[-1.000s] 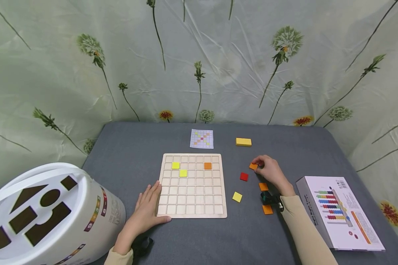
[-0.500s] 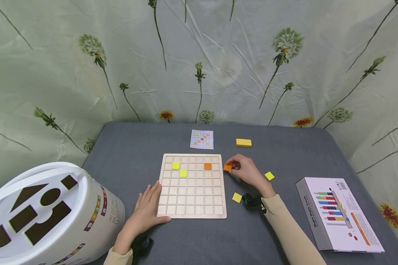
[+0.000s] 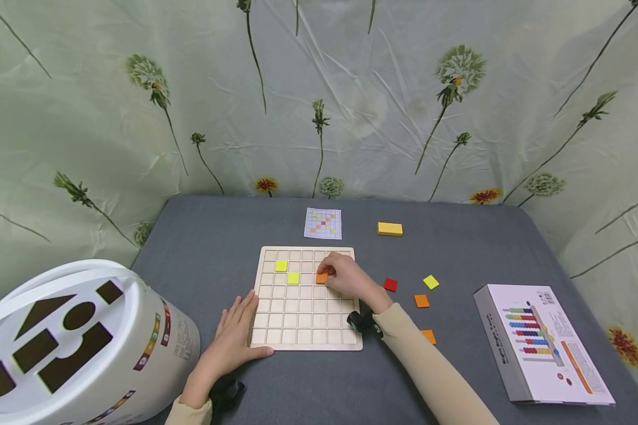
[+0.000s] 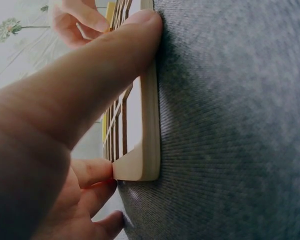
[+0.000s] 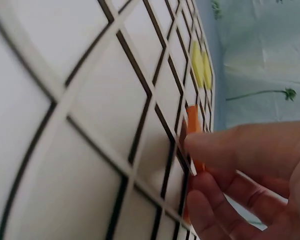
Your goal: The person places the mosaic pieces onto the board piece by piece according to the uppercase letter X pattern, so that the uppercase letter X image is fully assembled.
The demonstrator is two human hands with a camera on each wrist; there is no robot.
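Observation:
A wooden grid board [image 3: 298, 324] lies on the grey table. My right hand [image 3: 351, 280] pinches an orange square tile [image 3: 321, 277] over a cell in its upper right part. In the right wrist view the tile [image 5: 192, 117] stands at the grid between thumb and fingers; whether it is fully seated I cannot tell. Two yellow tiles, an upper one [image 3: 281, 266] and a lower one [image 3: 293, 278], sit in cells to the left. My left hand [image 3: 233, 336] rests at the board's near left corner, fingers straight along the left edge, thumb [image 4: 125, 47] against the front edge.
Right of the board lie loose tiles: red [image 3: 390, 284], yellow [image 3: 431, 281] and orange [image 3: 422, 301]. A pattern card [image 3: 322, 223] and a yellow block [image 3: 390, 229] are behind. A white bucket [image 3: 165, 336] stands left, a box [image 3: 558, 342] right.
My right hand has carried the orange tile leftward from the loose tiles onto the board, and now covers the orange tile seen there earlier. The left hand has stayed put.

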